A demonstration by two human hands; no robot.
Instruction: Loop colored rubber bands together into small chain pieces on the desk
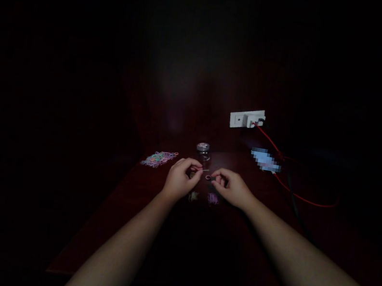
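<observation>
My left hand (pixel 183 176) is closed in a pinch over the table, with a thin pale band (pixel 205 170) sticking out from between thumb and forefinger. Facing it, my right hand (pixel 230 184) is pinched too. A small pinkish elastic band (pixel 207 177) shows as a ring at its fingertips. Below the hands lie two little heaps of elastic bands, a yellowish heap (pixel 193 196) and a purple heap (pixel 213 198). Another yellowish bit is partly hidden behind my left thumb. Just beyond the hands stands a small clear jar (pixel 202 151) with a lid.
A larger pile of mixed pastel elastic bands (pixel 159 158) lies on the dark table (pixel 119 219) at left. At the back right, a white wall socket (pixel 246 119) holds a plug with a red cable (pixel 313 202). A blurred-out bright object (pixel 265 160) lies near it. The surroundings are very dark.
</observation>
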